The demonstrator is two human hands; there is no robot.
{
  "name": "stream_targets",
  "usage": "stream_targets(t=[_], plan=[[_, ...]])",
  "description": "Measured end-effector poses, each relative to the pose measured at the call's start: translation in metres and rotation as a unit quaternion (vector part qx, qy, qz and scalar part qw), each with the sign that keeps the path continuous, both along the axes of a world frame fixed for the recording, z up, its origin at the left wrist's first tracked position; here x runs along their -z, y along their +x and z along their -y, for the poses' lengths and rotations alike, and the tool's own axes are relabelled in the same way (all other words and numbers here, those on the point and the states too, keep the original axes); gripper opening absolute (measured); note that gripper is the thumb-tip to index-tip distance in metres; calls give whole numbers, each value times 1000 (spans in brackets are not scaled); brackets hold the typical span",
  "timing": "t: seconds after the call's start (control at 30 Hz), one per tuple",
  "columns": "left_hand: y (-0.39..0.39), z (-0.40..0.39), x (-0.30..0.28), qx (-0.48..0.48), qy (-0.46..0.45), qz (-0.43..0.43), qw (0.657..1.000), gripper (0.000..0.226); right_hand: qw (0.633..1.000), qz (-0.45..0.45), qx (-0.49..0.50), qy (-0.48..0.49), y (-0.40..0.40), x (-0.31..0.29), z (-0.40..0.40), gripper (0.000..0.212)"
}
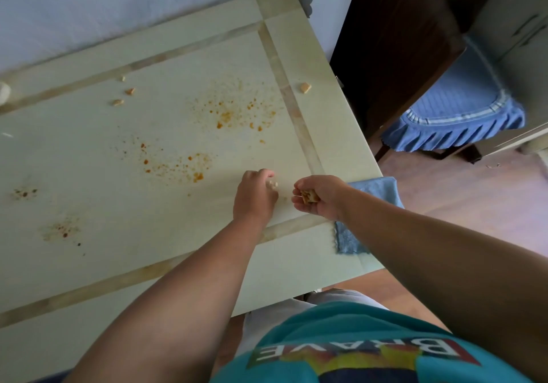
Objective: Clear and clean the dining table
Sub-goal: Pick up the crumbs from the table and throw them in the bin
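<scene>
While orange crumbs [225,115] and a few food scraps [304,87] dot the pale table [89,151], the left hand [255,194] pinches a scrap on its surface and the right hand [318,195] cups gathered scraps. Under that wrist, a blue cloth [367,213] drapes the table's edge, and a chair with a blue cushion [456,109] stands on the wooden floor [462,193].

Crumbs [304,87] on table [89,264] far edge; cloth [370,193] on near-right corner; chair [453,115] right of table.

A pale cream stone-look dining table [89,264] with beige inlaid bands carries orange-red speckled sauce stains [231,112] at centre. A light blue cloth [370,193] lies at its right edge. The chair's blue pleated cushion cover [456,115], upper right, has white trim.
</scene>
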State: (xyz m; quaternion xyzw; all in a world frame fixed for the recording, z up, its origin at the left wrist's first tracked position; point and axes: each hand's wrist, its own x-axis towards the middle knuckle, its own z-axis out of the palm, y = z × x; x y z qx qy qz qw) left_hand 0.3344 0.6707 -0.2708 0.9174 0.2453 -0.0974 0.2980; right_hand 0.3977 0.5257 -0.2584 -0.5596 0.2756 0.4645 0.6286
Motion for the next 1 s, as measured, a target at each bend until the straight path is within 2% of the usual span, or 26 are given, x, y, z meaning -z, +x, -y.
stream_targets(t=[0.17,0.4,0.63,0.8,0.9,1.0], plan=[[2,6,3,38,9,-2,999,36,1000,7,3,-13,0,3,-1,15],[0,4,10,34,43,2,998,14,1000,2,-1,-22,0,5,-4,13],[-7,-12,4,-17,33,-55,998,7,1000,-1,-9,-12,0,4,-12,15],[-19,-27,-6,-77,-28,-9,997,3,1000,-6,-17,-13,-3,4,-18,15],[-26,-26,-13,-34,-60,-15,997,6,1000,-6,-23,-16,-3,3,-21,14],[-27,-17,-15,33,-56,-32,997,7,999,-4,-31,-16,-4,2,-23,14]])
